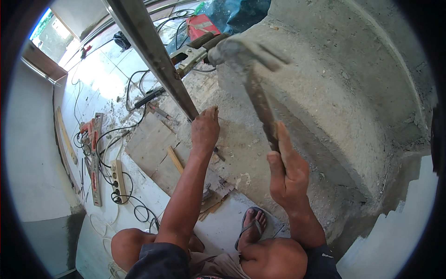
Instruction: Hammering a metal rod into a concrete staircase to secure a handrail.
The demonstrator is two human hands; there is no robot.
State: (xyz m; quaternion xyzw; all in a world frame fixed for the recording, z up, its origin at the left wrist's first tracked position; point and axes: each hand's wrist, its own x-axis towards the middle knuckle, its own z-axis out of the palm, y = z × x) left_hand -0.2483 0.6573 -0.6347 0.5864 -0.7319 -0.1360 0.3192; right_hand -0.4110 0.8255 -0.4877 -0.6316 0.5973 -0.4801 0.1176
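My right hand [290, 174] is wrapped round the dark handle of a claw hammer [261, 100]. The hammer is raised, and its head is smeared by motion above the concrete step. My left hand [206, 128] is closed in a fist against the lower end of a square metal post [148, 51]. What its fingers hold is hidden; a small dark tip shows at them. A metal clamp-like piece [190, 60] sits against the post, partly behind the hammer head.
Curved rough concrete steps [316, 102] rise on the right. Leftward on the tiled floor lie a spirit level [96, 158], a power strip [118, 181] and tangled cables. A wooden strip [175, 159] rests near my left forearm. A red box [202, 27] stands at the back.
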